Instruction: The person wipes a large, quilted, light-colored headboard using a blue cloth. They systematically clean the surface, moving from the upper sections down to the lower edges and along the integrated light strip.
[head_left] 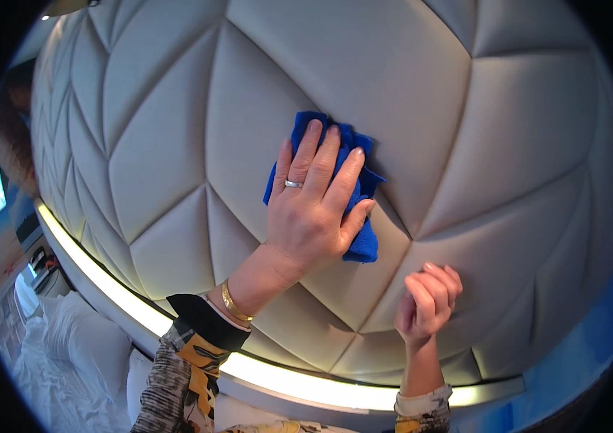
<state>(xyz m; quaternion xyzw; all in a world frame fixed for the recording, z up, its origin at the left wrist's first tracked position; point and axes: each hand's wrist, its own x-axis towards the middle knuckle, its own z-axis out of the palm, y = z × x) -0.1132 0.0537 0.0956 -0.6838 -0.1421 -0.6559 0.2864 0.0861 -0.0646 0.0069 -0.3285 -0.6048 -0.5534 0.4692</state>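
Note:
My left hand (309, 216) lies flat with spread fingers over a bunched blue cloth (362, 246), pressing it to a cream padded wall panel (371, 65). The cloth sticks out past the fingertips and below the thumb, and its middle is hidden under the palm. A ring and a gold bracelet are on this hand and wrist. Lower and to the right, my right hand (430, 300) is raised in front of the panel with its fingers curled in. Nothing shows in it, though the palm side is partly hidden.
A bright light strip (295, 381) runs along the panel's lower edge. White pillows (90, 346) and rumpled white bedding (46, 384) lie at lower left. Raised, stitched seams divide the panel into angular sections. Blue wall (561, 379) borders it at lower right.

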